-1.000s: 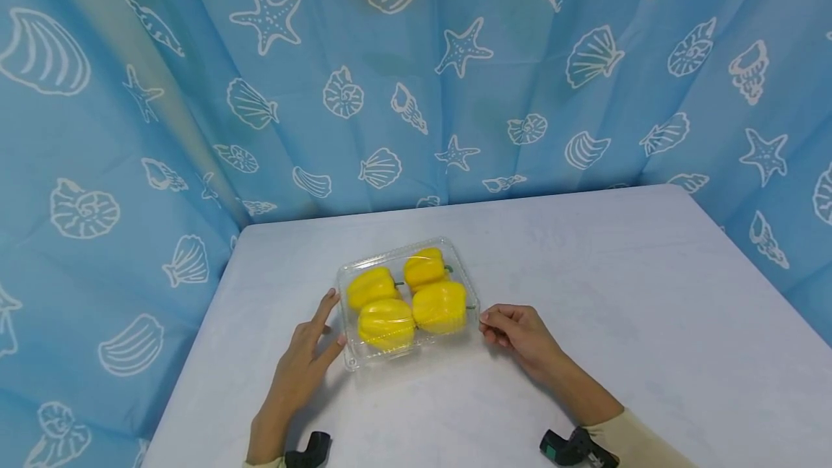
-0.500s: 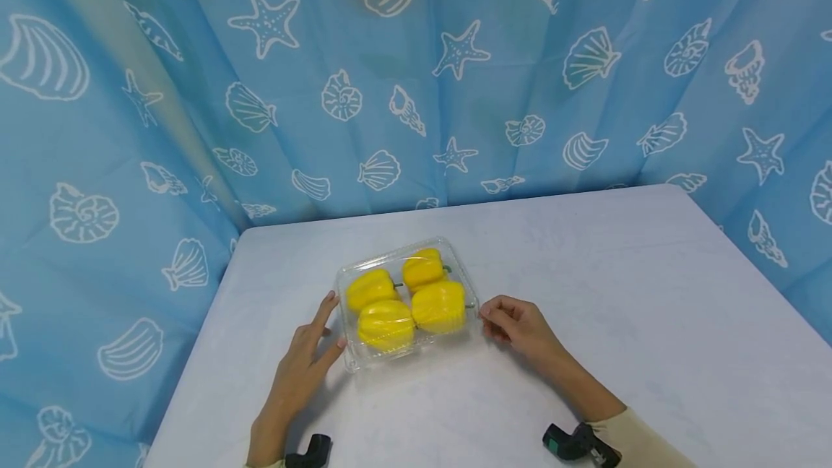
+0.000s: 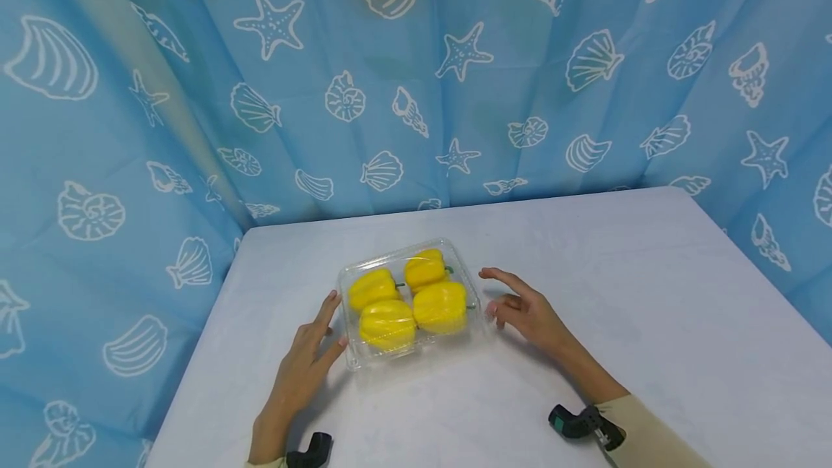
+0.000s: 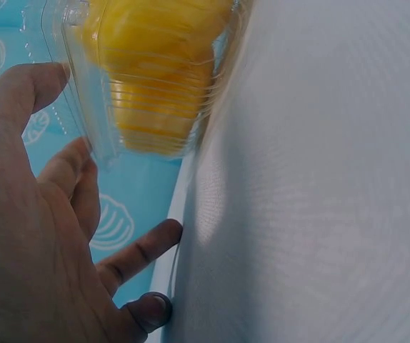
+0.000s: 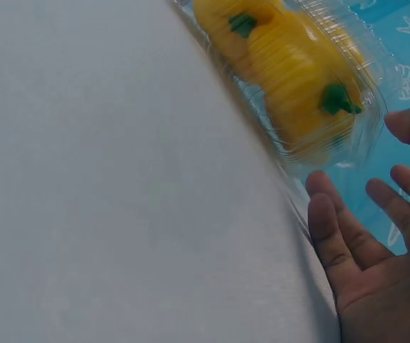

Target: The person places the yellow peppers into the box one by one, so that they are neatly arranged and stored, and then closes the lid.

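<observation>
A clear plastic clamshell box (image 3: 458, 255) lies slightly turned on the table, its lid down. Several yellow bell peppers (image 3: 387, 325) with green stems show through the plastic. At the box's left side is my left hand (image 3: 300, 367), fingers spread; in the left wrist view its thumb and fingertips touch the rim (image 4: 83, 107). My right hand (image 3: 531, 315) stands off the box's right edge with nothing held. The right wrist view shows its fingers (image 5: 326, 221) loosely extended, the thumb tip close to the rim.
A white cloth (image 3: 617, 273) covers the table. Blue curtains (image 3: 416, 78) with shell and starfish prints hang behind the table and along its sides. Black wrist cameras (image 3: 310, 450) are strapped near both sleeves.
My right hand has released the box's right edge, its pinching fingers spreading and drawing back slightly to the right. My left hand and the box stay in place.
</observation>
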Action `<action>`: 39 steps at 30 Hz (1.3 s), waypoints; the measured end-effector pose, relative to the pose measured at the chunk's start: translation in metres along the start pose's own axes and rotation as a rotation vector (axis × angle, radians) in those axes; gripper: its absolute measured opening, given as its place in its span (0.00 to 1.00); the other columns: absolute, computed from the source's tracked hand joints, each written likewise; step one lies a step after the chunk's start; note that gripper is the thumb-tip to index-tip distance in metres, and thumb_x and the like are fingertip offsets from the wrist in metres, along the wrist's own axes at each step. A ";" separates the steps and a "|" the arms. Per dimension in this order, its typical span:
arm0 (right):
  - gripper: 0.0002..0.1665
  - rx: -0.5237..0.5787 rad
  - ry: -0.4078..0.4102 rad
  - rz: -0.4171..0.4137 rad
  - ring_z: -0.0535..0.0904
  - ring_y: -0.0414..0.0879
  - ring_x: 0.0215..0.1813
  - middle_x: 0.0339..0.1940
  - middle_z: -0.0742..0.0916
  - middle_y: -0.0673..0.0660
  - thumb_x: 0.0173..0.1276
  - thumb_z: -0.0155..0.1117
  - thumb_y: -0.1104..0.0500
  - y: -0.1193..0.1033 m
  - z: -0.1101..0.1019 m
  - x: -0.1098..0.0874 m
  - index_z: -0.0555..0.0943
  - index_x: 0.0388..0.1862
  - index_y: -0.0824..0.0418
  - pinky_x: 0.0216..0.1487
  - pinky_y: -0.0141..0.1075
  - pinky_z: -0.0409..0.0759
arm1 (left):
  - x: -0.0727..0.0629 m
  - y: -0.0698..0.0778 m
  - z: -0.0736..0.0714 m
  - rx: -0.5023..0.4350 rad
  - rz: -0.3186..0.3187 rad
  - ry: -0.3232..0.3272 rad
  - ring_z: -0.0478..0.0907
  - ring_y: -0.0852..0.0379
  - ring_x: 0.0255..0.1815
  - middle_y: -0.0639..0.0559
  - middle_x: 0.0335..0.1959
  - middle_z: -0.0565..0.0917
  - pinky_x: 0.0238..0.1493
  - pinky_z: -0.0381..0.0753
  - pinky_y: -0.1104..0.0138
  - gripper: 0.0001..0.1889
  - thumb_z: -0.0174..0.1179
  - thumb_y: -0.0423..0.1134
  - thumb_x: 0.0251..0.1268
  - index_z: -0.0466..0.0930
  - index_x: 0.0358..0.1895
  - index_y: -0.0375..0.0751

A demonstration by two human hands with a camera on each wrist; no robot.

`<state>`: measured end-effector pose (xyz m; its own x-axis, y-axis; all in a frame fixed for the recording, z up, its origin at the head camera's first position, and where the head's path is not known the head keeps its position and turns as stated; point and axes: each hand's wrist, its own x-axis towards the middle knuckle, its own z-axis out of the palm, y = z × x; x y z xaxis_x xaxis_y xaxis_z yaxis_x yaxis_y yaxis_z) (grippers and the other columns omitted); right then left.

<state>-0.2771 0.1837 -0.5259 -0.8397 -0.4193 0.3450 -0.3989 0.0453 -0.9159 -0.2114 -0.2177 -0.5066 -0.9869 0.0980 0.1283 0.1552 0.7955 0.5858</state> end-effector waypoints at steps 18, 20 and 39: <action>0.36 -0.138 -0.089 -0.096 0.83 0.63 0.48 0.77 0.65 0.66 0.68 0.63 0.74 -0.002 0.001 0.007 0.65 0.74 0.70 0.49 0.42 0.83 | 0.001 -0.004 0.004 -0.008 0.010 0.005 0.70 0.50 0.61 0.68 0.80 0.51 0.53 0.73 0.38 0.35 0.51 0.58 0.75 0.47 0.80 0.73; 0.36 -0.156 -0.093 -0.114 0.84 0.59 0.48 0.78 0.65 0.64 0.68 0.63 0.73 0.004 0.001 0.007 0.66 0.75 0.68 0.48 0.41 0.83 | 0.001 -0.003 0.003 -0.005 0.007 0.004 0.70 0.50 0.62 0.67 0.80 0.51 0.52 0.73 0.38 0.35 0.51 0.58 0.75 0.47 0.80 0.72; 0.34 -0.245 -0.102 -0.126 0.85 0.48 0.48 0.78 0.66 0.57 0.71 0.64 0.66 0.004 0.002 0.006 0.69 0.75 0.58 0.50 0.39 0.82 | -0.001 0.006 0.000 -0.241 0.010 0.231 0.74 0.58 0.22 0.57 0.27 0.81 0.24 0.73 0.67 0.06 0.66 0.43 0.68 0.84 0.43 0.48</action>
<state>-0.2831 0.1795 -0.5278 -0.7416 -0.5239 0.4191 -0.5852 0.1996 -0.7859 -0.2090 -0.2130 -0.5028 -0.9533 -0.0549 0.2969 0.1982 0.6278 0.7527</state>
